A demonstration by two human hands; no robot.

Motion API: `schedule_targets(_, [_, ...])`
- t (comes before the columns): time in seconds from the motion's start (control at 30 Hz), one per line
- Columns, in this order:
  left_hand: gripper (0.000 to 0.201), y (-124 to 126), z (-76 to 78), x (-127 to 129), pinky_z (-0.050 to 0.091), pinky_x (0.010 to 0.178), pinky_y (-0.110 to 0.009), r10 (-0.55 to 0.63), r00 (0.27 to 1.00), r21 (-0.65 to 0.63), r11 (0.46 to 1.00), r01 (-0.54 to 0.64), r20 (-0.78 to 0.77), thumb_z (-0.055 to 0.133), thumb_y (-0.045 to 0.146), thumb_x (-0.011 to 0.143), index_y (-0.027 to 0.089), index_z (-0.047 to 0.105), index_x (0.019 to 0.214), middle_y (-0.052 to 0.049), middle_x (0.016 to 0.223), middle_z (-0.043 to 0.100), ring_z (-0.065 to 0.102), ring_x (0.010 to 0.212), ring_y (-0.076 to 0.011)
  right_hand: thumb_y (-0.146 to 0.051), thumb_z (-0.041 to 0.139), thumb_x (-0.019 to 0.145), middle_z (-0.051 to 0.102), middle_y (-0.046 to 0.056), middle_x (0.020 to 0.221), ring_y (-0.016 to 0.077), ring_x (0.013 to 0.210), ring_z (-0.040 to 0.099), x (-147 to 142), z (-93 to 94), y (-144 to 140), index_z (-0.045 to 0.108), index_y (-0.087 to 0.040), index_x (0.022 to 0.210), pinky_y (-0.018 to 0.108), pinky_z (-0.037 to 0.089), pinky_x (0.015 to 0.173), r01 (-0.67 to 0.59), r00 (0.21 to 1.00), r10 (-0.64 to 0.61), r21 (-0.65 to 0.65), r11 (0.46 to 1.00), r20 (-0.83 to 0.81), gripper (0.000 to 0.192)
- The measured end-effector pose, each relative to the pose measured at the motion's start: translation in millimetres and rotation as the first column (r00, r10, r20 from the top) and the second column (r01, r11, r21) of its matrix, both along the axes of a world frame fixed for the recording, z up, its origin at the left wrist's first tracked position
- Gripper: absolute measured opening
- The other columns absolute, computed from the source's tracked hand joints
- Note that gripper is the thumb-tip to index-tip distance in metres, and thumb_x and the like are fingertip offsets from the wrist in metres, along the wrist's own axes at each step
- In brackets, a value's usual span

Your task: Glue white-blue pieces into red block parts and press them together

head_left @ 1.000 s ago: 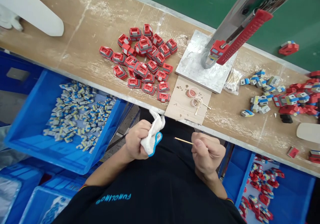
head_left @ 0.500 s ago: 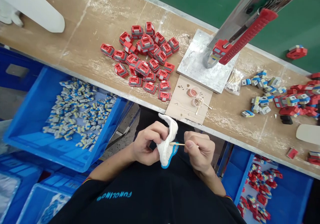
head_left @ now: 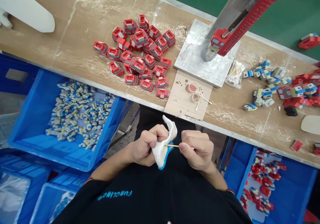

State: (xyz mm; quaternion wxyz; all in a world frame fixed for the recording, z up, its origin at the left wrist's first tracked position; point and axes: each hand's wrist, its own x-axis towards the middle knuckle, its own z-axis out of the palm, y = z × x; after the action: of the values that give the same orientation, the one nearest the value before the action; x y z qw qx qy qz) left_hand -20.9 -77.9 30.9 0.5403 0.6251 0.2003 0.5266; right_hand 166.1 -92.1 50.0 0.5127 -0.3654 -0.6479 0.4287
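A white, soft-looking cloth with a blue hem (head_left: 160, 150) is bunched between the hands, in front of the black shirt (head_left: 150, 194). It looks light and limp, best pinched at a gathered fold, as the curled fingers of the left hand (head_left: 146, 145) hold it. The right hand (head_left: 197, 149) pinches a thin, pale wooden stick (head_left: 172, 145), its far end at the cloth; whether tucked inside, I cannot tell. The stick seems stiff but easily snapped, so a light grip near its end suits. Beyond lies a brown cardboard sheet (head_left: 175, 102) bearing two small clear plastic cups (head_left: 193, 87).

A thin pale stick (head_left: 173, 145) points left, its end against a crumpled, blue-edged white cloth (head_left: 159, 151)
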Motion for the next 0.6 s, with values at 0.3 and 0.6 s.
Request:
schedule_targets(0.3, [0.039, -6.8, -1.8, -5.3, 0.045, 0.062, -0.026, 0.018, 0.997, -0.181, 0.983, -0.003, 0.081, 0.066, 0.016, 0.098, 0.024, 0.031, 0.084, 0.003, 0.08, 0.046, 0.048, 0.07, -0.0131, -0.02, 0.057, 0.106, 0.046, -0.004, 0.054, 0.0109, 0.046, 0.037, 9.2, 7.8, 4.8, 0.056, -0.022, 0.072, 0.03, 0.028, 0.046, 0.015, 0.999, -0.026, 0.235, 0.972, 0.044, 0.034])
schedule_targets(0.6, [0.03, 0.5, 3.9, -5.5, 0.053, 0.071, -0.028, 0.049, 0.997, -0.106, 0.993, -0.042, 0.066, 0.07, 0.016, 0.098, 0.025, 0.042, 0.095, 0.003, 0.085, 0.05, 0.052, 0.073, -0.012, -0.025, 0.058, 0.108, 0.045, -0.005, 0.055, 0.009, 0.046, 0.035, 7.9, -3.5, 7.3, 0.057, -0.021, 0.071, 0.028, 0.027, 0.044, 0.101, 0.992, -0.084, 0.185, 0.978, -0.097, 0.037])
